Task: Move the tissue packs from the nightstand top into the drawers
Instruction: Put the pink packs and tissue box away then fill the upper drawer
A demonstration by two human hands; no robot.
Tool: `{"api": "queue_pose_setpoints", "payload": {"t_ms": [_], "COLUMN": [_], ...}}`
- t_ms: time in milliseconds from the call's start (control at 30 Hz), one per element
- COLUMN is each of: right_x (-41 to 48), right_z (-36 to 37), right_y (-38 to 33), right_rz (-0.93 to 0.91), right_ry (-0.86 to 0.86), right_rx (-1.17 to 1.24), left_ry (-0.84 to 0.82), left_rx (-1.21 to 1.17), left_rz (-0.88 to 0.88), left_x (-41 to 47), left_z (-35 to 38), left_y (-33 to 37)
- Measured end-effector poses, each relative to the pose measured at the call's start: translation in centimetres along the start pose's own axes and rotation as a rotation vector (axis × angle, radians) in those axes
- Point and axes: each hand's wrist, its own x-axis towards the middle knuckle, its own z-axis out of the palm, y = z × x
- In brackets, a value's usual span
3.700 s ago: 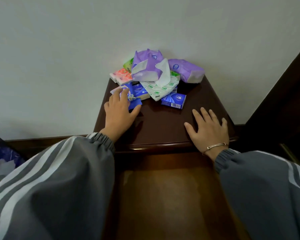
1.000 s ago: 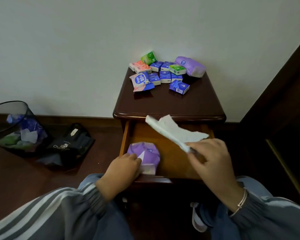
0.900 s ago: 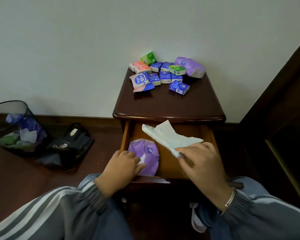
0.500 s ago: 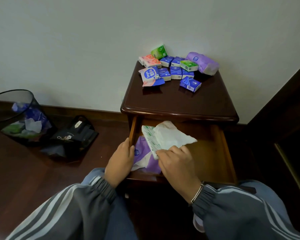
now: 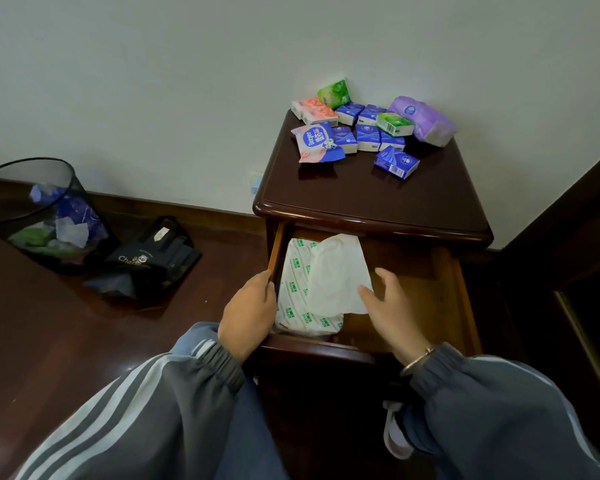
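The white-and-green tissue pack (image 5: 300, 289), a second ago carried in the right hand (image 5: 392, 306), now lies in the drawer (image 5: 444, 292) against its left wall, covering the purple pack. The right hand is open, fingertips at the loose tissue; the left hand (image 5: 250, 317) curls over the drawer's left wall, gripping no pack. Small packs (image 5: 361, 133) remain along the nightstand (image 5: 371, 199) top's back edge: most of the task is judged outstanding.
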Motion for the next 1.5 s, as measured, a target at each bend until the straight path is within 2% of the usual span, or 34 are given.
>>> {"api": "queue_pose_setpoints", "payload": {"t_ms": [67, 167, 467, 600, 700, 800, 933, 1033, 1100, 1267, 1400, 1500], "right_x": [0.6, 0.7, 0.5, 0.6, 0.3, -0.2, 0.9, 4.1, 7.3, 15.1, 18.0, 18.4], "right_z": [0.2, 1.4, 4.0, 3.3, 1.7, -0.9, -5.8, -9.5, -11.4, -12.4, -10.5, -9.2], "right_y": [0.3, 0.2, -1.3, -1.1, -1.1, -1.5, -2.2, -2.6, -2.6, -2.5, -2.0, -1.1], "right_rz": [0.191, 0.291, 0.149, 0.143, 0.127, 0.07, -0.145, -0.339, -0.378, -0.236, -0.106, -0.117], "right_ry": [-0.102, -0.245, -0.45, -0.475, -0.416, -0.328, 0.001, 0.258, 0.353, 0.279, 0.203, 0.295], "right_rx": [0.191, 0.394, 0.28, 0.296, 0.266, 0.07, -0.111, -0.219, -0.354, -0.619, -0.69, -0.783], "left_ry": [0.006, -0.026, -0.036, -0.04, -0.035, -0.043, -0.014, 0.135, 0.221, 0.254, 0.222, 0.206], "left_rx": [0.013, 0.016, 0.044, 0.063, 0.065, 0.046, -0.006, 0.02, 0.024, 0.113, 0.243, 0.332], "left_rz": [0.005, 0.049, 0.053, 0.035, 0.023, 0.027, 0.027, 0.1, 0.198, 0.418, 0.522, 0.595], "left_x": [-0.1, -0.3, -0.3, -0.2, -0.2, 0.0, 0.6, 1.8, 3.2, 7.5, 11.2, 13.9], "left_z": [0.0, -0.2, -0.1, 0.0, 0.0, 0.0, -0.9, -2.5, -3.7, -5.1, -4.4, -3.4], "left_y": [0.0, 0.1, -0.1, -0.3, -0.3, -0.4, 0.3, 1.9, 3.4, 6.9, 9.3, 11.3]}}
